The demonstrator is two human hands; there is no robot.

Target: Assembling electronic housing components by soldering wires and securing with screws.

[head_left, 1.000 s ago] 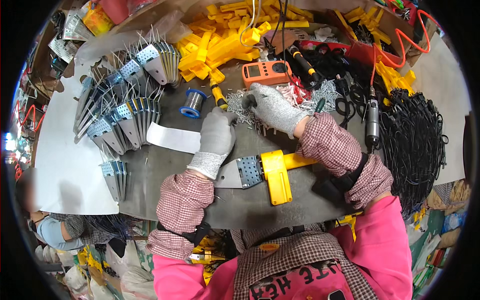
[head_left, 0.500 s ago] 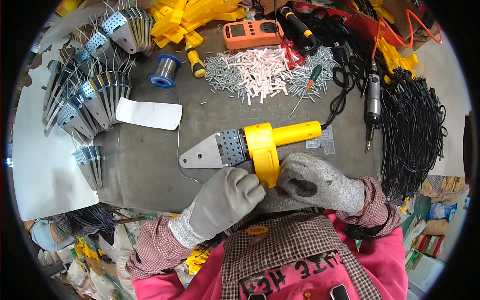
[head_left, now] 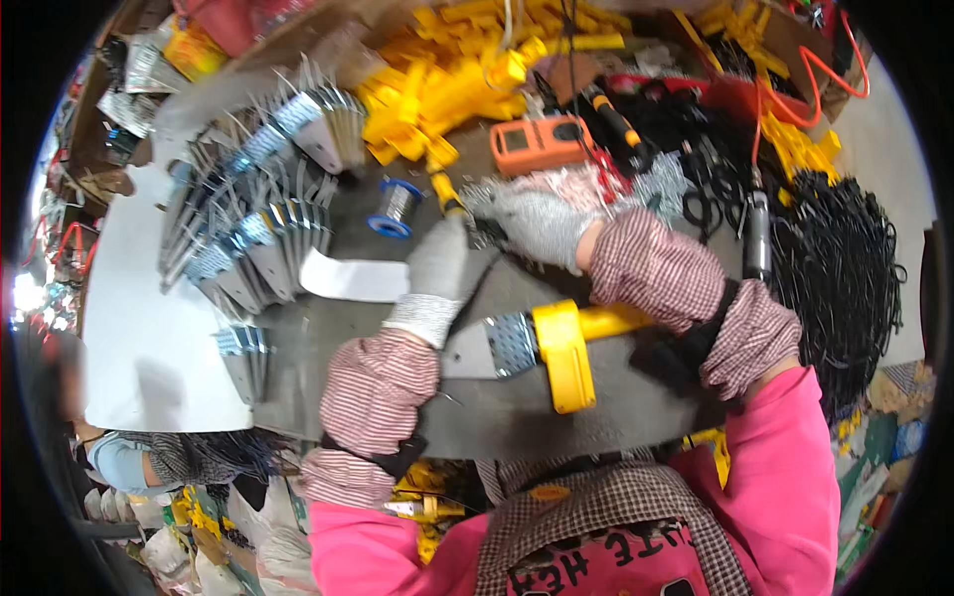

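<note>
A yellow plastic-bodied tool with a perforated metal plate and a pointed grey plate lies on the workbench in front of me, with neither hand on it. My left hand, in a grey glove, reaches forward to the black end of a yellow-and-black screwdriver; its fingers are smeared, and I cannot tell whether they grip it. Gloved as well, my right hand is at the left part of the pile of small screws and covers much of it. Its fingertips are blurred. Pale pink sleeves lie heaped behind that hand.
Left of my hands are a solder spool, a white strip and rows of metal plates. An orange meter and yellow housings stand behind. Black cables and a hanging power screwdriver are at right.
Both hands have left the yellow tool and reached forward, the left to the screwdriver, the right to the screw pile. The tool now lies on the bench. The view has shifted.
</note>
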